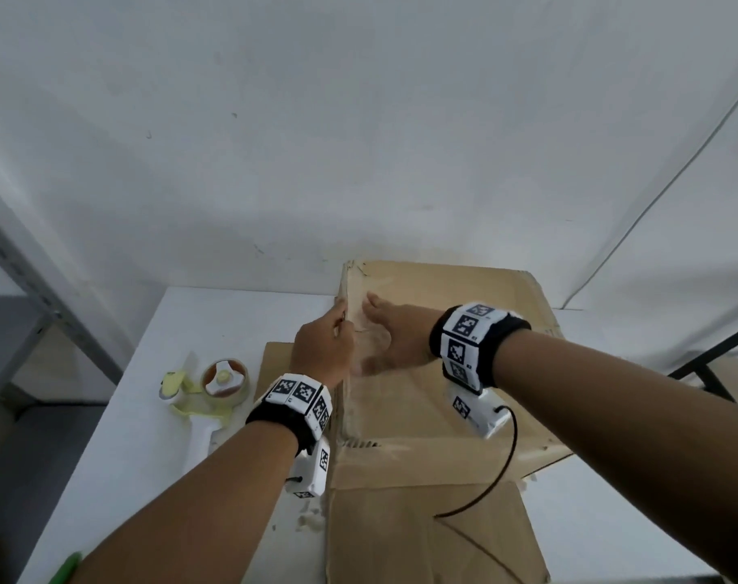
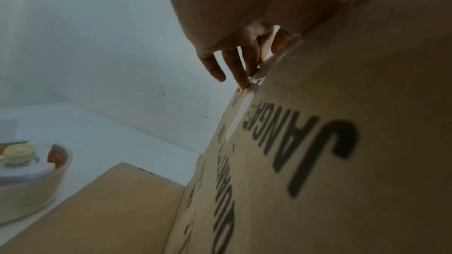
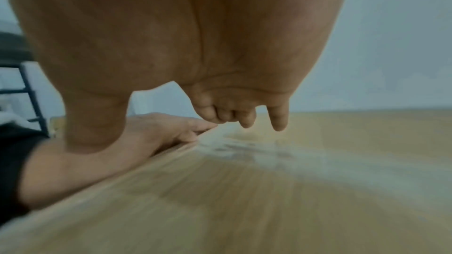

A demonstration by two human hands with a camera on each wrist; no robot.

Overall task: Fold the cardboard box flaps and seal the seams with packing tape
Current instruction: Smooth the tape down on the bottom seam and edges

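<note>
One cardboard box (image 1: 443, 373), tan corrugated, worn, standing on the white worktop (image 1: 215, 326) toward its right half; printed lettering on the left outer wall, seen in the left wrist view. Two flaps still spread: one (image 1: 276, 360) lying flat to the left at the base, another (image 1: 426, 537) hanging toward the person at the near side. Top panel carries a glossy, wrinkled strip of clear tape (image 1: 359, 373) along the left edge. Left hand (image 1: 323, 347): fingers straight, pressed against the top left edge and outer wall, nothing enclosed. Right hand (image 1: 394, 337): lies on the top panel beside the left one; fingers look partly bent, so whether it presses flat or pinches a tape end cannot be told. Tape dispenser (image 1: 209, 398), white handle, brown-cored roll, rests on the worktop just left of the box. Handling, by judgement: light and seemingly empty, so liable to slide under a push; board stiff across panels but soft and frayed at corners and creases. Best held at flap edges near the score lines, one palm steadying the wall.
</note>
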